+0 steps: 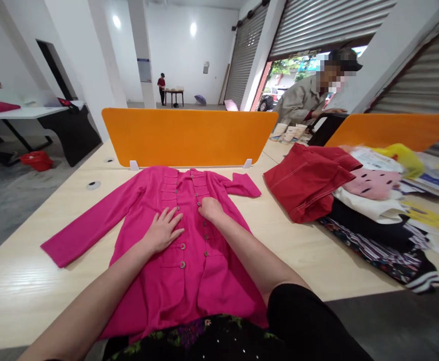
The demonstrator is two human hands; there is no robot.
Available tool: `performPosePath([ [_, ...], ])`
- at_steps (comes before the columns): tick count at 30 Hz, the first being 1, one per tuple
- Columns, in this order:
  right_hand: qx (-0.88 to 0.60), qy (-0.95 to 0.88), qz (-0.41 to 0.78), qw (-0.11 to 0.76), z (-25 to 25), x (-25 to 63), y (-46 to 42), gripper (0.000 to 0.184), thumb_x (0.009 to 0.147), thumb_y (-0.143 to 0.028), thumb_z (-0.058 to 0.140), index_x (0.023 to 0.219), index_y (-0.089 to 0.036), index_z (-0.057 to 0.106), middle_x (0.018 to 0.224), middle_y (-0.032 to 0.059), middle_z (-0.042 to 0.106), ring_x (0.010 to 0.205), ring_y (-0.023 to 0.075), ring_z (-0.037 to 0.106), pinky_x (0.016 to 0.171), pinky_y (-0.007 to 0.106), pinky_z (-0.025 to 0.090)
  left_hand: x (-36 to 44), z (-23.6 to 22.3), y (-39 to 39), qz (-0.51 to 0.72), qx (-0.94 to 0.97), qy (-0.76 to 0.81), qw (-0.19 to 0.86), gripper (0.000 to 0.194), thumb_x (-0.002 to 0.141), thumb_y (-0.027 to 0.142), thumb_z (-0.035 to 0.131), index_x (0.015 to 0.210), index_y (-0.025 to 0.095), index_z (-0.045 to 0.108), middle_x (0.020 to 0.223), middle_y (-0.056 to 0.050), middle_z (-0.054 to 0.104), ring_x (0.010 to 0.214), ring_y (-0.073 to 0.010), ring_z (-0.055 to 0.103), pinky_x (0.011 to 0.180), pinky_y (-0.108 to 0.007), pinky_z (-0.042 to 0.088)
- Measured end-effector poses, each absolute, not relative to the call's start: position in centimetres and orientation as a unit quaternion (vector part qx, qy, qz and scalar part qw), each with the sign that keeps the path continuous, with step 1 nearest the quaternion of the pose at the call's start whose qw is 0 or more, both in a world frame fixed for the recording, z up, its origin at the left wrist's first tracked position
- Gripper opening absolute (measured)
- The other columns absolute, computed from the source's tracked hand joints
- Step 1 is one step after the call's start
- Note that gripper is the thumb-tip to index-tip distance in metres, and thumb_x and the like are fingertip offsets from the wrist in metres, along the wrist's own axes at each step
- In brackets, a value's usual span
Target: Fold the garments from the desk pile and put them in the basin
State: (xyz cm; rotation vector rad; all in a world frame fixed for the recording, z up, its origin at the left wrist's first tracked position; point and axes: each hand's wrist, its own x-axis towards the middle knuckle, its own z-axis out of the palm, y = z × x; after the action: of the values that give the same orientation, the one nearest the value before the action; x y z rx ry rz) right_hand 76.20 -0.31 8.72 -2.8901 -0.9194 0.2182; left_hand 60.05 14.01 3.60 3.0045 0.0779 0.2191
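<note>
A bright pink jacket [137, 235] with two rows of round buttons lies spread on the pale wooden table, its front facing up. One sleeve stretches out to the left; the other is bent at the upper right. My left hand [164, 231] rests flat on the left front panel, fingers spread beside the buttons. On the right front edge, my right hand [210, 208] is closed near a button, its fingertips bent down against the cloth. Whether they pinch the jacket's edge or the button itself is hidden.
To the right sits a pile of clothes, with a red garment [302, 183] and a folded dark patterned one [377, 245]. An orange divider [189, 138] borders the table's back. Paper cups [290, 133] stand near a person [305, 98] in a cap behind it.
</note>
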Motion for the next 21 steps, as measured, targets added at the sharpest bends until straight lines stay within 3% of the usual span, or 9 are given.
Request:
performPosePath([
  [6,-0.944,-0.323,0.069,0.016,9.1,74.4,-0.1,0.031,0.081,-0.009,0.059,0.109,-0.008,0.071,0.107,0.0205,0.071,0.104,0.0293,0.067,0.082,0.033,0.052,60.3,3.0,12.9,0.051,0.997,0.040,0.040,0.055,0.095,0.051,0.039,0.146,0.031,0.040,0.157,-0.009,0.030,0.144,-0.0372,0.022,0.112,-0.064,0.020],
  [11,-0.955,-0.294,0.040,0.023,8.7,74.0,-0.2,0.032,0.085,-0.003,0.049,0.108,-0.007,0.071,0.105,0.0210,0.071,0.101,0.0273,0.068,0.081,0.031,0.052,60.1,3.1,12.9,0.055,0.997,0.046,0.032,0.055,0.095,0.052,0.038,0.145,0.030,0.041,0.157,-0.008,0.030,0.144,-0.0376,0.024,0.112,-0.063,0.021],
  [17,-0.951,-0.295,-0.042,0.077,9.7,74.7,-1.5,0.035,0.095,-0.012,0.036,0.113,-0.010,0.065,0.109,0.0165,0.069,0.099,0.0225,0.066,0.081,0.027,0.047,60.1,3.3,12.7,0.046,0.997,0.047,0.031,0.055,0.095,0.051,0.040,0.145,0.028,0.042,0.157,-0.009,0.030,0.144,-0.0374,0.022,0.113,-0.063,0.020],
  [21,-0.910,-0.391,-0.030,0.134,9.4,73.7,-0.9,0.029,0.097,-0.024,0.042,0.100,-0.012,0.068,0.098,0.0123,0.071,0.090,0.0206,0.065,0.076,0.026,0.043,60.1,3.4,12.7,0.040,0.998,0.052,0.027,0.056,0.095,0.052,0.039,0.146,0.028,0.040,0.157,-0.009,0.028,0.145,-0.0370,0.022,0.113,-0.063,0.019],
])
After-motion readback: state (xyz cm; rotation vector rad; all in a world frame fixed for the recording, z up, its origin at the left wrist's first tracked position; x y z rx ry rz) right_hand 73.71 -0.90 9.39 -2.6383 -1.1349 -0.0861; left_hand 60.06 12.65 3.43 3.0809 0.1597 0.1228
